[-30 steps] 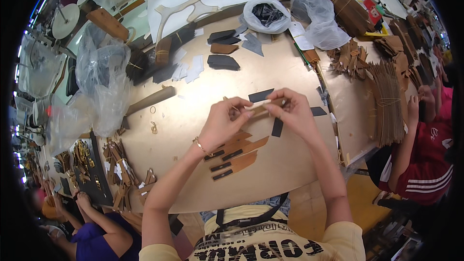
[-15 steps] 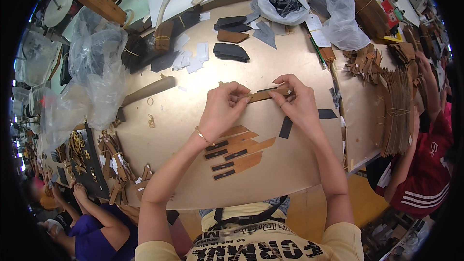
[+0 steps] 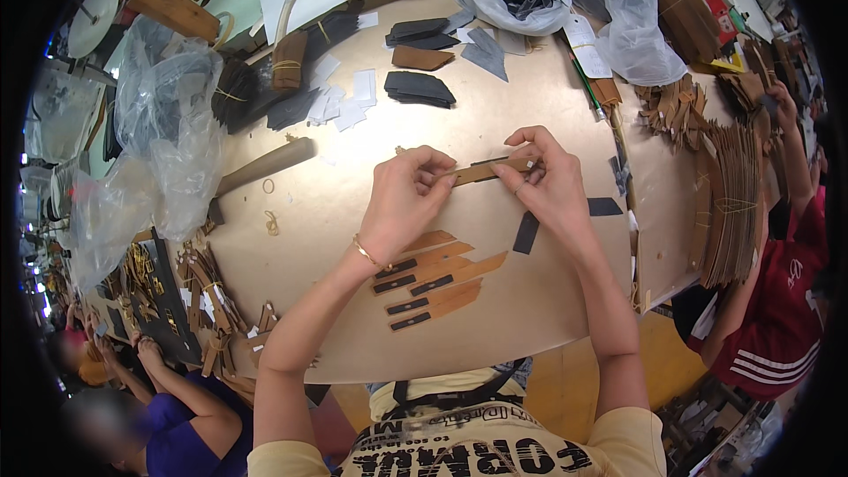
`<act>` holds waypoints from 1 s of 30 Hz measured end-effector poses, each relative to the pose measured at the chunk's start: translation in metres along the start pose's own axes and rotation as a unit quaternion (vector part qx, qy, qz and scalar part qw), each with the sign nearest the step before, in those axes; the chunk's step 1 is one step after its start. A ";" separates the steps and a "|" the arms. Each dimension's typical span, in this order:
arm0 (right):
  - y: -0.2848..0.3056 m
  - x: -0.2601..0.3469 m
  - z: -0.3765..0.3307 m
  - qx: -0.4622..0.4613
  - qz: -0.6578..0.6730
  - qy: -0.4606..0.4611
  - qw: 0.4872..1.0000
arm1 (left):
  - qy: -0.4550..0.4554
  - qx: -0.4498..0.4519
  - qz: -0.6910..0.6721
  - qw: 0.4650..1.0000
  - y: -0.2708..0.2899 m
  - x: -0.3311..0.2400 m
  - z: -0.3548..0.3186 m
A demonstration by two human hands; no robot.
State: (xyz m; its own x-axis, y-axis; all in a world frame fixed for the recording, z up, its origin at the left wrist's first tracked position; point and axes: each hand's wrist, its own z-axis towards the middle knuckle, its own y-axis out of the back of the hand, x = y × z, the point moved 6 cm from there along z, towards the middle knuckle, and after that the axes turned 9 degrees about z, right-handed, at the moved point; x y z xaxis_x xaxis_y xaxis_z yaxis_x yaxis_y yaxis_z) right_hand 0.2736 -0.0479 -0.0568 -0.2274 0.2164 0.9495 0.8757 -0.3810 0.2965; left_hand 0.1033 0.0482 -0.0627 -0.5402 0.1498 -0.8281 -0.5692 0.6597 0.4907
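Left hand (image 3: 406,199): fingers closed in a pinch on the left end of a brown strip (image 3: 478,173).
Right hand (image 3: 549,181): fingers likewise pinched, gripping near the strip's right end, thumb on the near side.
Brown strip: stretched between both hands, over the middle of the surface (image 3: 521,309), well in from the near edge.
Dark piece (image 3: 484,162): partly hidden behind the strip; impossible to tell whether touching it.
Laid-out strips (image 3: 455,296): fanned between the forearms, toward the near edge, with dark patches at their left ends; at risk of being swept askew by a dropped left wrist or the bracelet (image 3: 369,252).
Black strips (image 3: 526,232): lying beside the right wrist, one more (image 3: 605,206) by the right edge; easily nudged by a careless swing of that forearm.
Risk at the pinch: twisting or bending from an uneven pull, slipping from a grip too near the ends.
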 end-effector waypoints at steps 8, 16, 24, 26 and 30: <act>-0.001 0.002 0.000 -0.002 -0.015 0.009 1.000 | 0.000 -0.010 0.012 1.000 -0.001 -0.002 0.000; -0.001 0.003 0.000 -0.004 -0.014 0.007 1.000 | -0.113 -0.088 0.119 0.983 -0.005 -0.014 -0.006; -0.001 0.003 0.000 -0.008 -0.002 0.009 1.000 | -0.174 -0.068 0.248 0.951 -0.022 -0.026 -0.021; -0.001 0.002 0.000 -0.012 -0.001 0.003 1.000 | -0.194 -0.061 0.308 0.929 -0.027 -0.027 -0.023; 0.005 -0.001 -0.001 -0.022 -0.006 -0.002 1.000 | -0.226 -0.081 0.401 0.884 -0.036 -0.031 -0.028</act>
State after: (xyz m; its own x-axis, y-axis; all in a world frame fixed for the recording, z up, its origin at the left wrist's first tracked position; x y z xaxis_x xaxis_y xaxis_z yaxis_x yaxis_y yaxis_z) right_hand 0.2780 -0.0510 -0.0564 -0.2353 0.2242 0.9457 0.8539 -0.4170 0.3113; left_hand 0.1234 -0.0004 -0.0473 -0.5291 0.8243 -0.2014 -0.2165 0.0983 0.9713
